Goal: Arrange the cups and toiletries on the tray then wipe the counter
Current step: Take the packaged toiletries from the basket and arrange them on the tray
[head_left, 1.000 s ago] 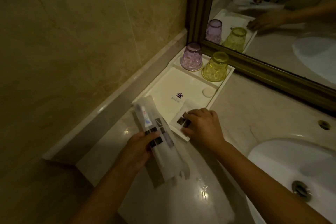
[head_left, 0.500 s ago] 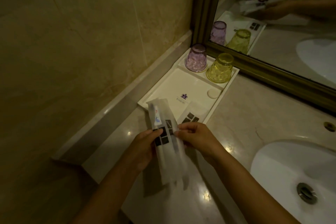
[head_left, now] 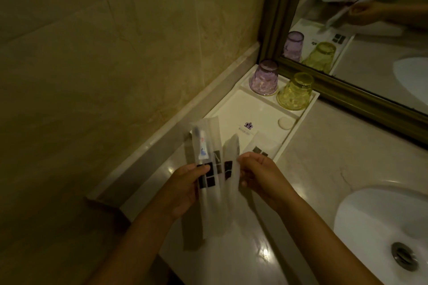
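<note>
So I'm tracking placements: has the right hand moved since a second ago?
Yes. The right hand has come off the flat packet on the tray, back toward the person, and now pinches the packets held by the left hand.

The left wall point(head_left: 99, 58) is faced with large beige marble-pattern tiles, separated by thin grout lines. A pale stone ledge point(head_left: 176, 122) runs along its base, adjoining the counter point(head_left: 324, 169), a glossy light stone surface showing small bright reflections. A mirror point(head_left: 379, 37) in a dark moulded frame point(head_left: 275, 14) stands at the far side. A white basin point(head_left: 379, 222) with a metal drain point(head_left: 404, 255) is set at the right. Lighting is dim and yellowish.
</note>
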The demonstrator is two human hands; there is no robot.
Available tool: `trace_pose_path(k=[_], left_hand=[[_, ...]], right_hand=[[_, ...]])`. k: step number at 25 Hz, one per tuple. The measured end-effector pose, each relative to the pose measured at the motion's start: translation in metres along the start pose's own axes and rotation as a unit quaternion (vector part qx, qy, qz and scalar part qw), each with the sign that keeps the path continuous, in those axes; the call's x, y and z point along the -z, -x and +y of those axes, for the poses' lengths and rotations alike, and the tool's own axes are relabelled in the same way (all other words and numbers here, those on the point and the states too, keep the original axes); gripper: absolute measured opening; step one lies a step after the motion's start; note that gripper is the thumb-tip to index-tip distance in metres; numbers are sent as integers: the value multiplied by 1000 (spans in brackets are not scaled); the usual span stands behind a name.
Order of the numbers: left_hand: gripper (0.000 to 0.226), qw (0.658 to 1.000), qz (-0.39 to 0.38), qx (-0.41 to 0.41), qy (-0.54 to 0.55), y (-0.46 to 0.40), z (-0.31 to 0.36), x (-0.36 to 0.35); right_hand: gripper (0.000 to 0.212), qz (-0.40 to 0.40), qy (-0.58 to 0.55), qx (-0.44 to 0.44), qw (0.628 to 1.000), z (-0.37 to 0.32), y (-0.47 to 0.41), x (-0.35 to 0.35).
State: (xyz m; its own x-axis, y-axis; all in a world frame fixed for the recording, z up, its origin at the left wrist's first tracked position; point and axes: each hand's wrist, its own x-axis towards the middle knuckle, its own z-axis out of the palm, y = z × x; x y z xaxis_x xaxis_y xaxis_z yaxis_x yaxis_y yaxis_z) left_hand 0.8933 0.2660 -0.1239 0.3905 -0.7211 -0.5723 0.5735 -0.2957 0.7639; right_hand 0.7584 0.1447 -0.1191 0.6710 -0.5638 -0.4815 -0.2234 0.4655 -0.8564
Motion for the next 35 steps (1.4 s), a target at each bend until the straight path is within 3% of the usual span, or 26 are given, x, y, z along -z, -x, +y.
trace_pose_path(k=[3,6,9,13,16,20,24,32,35], left_hand=[[12,1000,7,-7,-24,-2,-1,1],[15,997,17,-22,-72,-5,0,3],[18,997,5,-24,-69,-8,3,4],[17,999,-23,-1,26,-10,11,6],[18,999,-39,6,19,-12,13,3],[20,999,-23,-12,-29,-13,9,-3],[31,1000,-5,7,-2,-13,15,4],[38,996,69,11,61,-10,12,19],[45,995,76,33,61,-12,11,24]], right_hand=[[26,18,51,8,999,-1,0,-14],[42,47,107,10,993,-2,-2,-24],[31,38,170,33,984,-3,-3,-27],[19,-27,158,-2,987,-7,-2,-11],[15,-58,208,-22,976,-5,0,-7],[9,43,242,47,968,-9,-2,-7],[17,34,207,19,978,-26,-10,1],[20,175,99,3,980,-66,-116,-1],[15,191,200,-15,961,-59,-150,-9]])
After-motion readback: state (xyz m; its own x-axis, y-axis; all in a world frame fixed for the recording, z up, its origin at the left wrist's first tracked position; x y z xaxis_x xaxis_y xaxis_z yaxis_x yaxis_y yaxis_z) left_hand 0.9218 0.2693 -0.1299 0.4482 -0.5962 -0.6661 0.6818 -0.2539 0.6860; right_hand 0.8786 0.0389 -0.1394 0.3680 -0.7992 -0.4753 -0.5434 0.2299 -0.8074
